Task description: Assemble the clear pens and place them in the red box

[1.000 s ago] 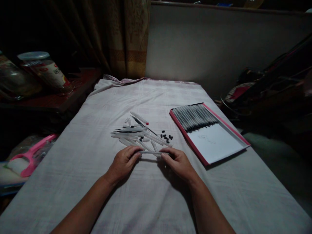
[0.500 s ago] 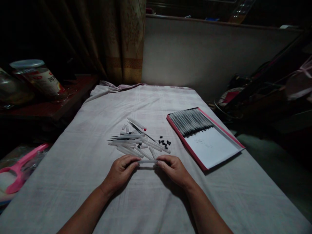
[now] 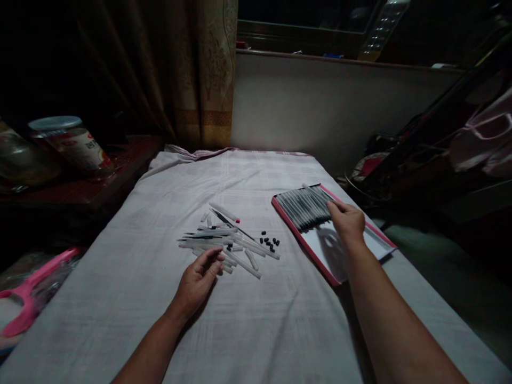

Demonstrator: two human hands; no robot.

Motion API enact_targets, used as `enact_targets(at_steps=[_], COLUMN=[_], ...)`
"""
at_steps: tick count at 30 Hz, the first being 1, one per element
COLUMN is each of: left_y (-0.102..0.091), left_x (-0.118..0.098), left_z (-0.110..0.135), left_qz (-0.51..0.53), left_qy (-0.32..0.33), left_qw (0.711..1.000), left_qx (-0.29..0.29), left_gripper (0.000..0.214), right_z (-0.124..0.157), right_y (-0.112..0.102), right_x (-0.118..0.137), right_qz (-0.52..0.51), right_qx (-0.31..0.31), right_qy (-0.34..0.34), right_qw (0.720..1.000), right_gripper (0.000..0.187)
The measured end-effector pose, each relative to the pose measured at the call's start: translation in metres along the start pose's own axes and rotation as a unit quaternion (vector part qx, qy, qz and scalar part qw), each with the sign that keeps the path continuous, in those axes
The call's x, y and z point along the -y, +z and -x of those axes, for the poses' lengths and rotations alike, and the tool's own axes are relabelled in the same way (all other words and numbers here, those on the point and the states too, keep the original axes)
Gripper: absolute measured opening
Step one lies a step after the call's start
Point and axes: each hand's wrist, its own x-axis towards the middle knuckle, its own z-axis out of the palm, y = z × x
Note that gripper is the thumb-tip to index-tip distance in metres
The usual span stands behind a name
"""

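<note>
Right hand (image 3: pixel 349 221) has carried slim translucent plastic pen (image 3: pixel 314 191) over shallow red-walled box (image 3: pixel 320 266), pinched fast; left hand (image 3: pixel 200 280) loosely open, empty.

Nothing is legible; the label (image 3: pixel 82 150) on the jar (image 3: pixel 69 143) is blurred.

The left hand (image 3: pixel 202 274) is loosely curled, fingertips (image 3: pixel 219 249) parted; the right hand (image 3: pixel 349 220) pinches near the right edge of the tabletop (image 3: pixel 256 330).

Held pen (image 3: pixel 315 191): translucent, slanting over the row
Pen row (image 3: pixel 298 208): black-ended, side by side in red-edged box (image 3: pixel 314 253)
Loose pen parts (image 3: pixel 242 264): scattered, nine o'clock from box
</note>
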Motion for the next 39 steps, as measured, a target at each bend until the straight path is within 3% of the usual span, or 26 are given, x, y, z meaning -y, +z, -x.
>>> enact_targets(at_steps=[4, 12, 20, 29, 32, 35, 37, 39], left_y=[0.003, 0.004, 0.003, 0.004, 0.004, 0.004, 0.004, 0.005], left_x=[-0.002, 0.0, -0.003, 0.002, 0.002, 0.0, -0.002, -0.004], left_z=[0.0, 0.001, 0.001, 0.0, -0.001, 0.0, 0.0, 0.001], left_qz=[0.037, 0.027, 0.016, 0.02, 0.026, 0.027, 0.033, 0.044], left_qy=[-0.044, -0.022, -0.014, -0.013, -0.01, -0.006, -0.007, -0.012], left_qw=[0.998, 0.999, 1.0, 1.0, 1.0, 1.0, 0.999, 0.999], left_qx=[-0.009, -0.005, -0.001, 0.005, 0.008, 0.006, 0.007, 0.01], left_gripper=[0.049, 0.044, 0.04, 0.038, 0.037, 0.036, 0.037, 0.038], right_z=[-0.03, -0.024, -0.024, -0.017, -0.006, 0.023, 0.05, 0.079], right_y=[0.013, 0.036, 0.035, 0.025, 0.021, 0.024, 0.027, 0.029], right_x=[-0.006, -0.002, 0.001, 0.006, 0.017, 0.03, 0.038, 0.046], right_qz=[0.077, 0.192, 0.258, 0.255, 0.226, 0.121, 0.059, 0.064], right_qx=[0.011, 0.065, 0.095, 0.092, 0.082, 0.107, 0.177, 0.266], right_qy=[0.037, 0.03, -0.007, -0.064, -0.122, -0.232, -0.279, -0.291], right_qw=[0.996, 0.979, 0.961, 0.96, 0.963, 0.959, 0.942, 0.917], right_gripper=[0.035, 0.036, 0.035, 0.037, 0.037, 0.033, 0.03, 0.026])
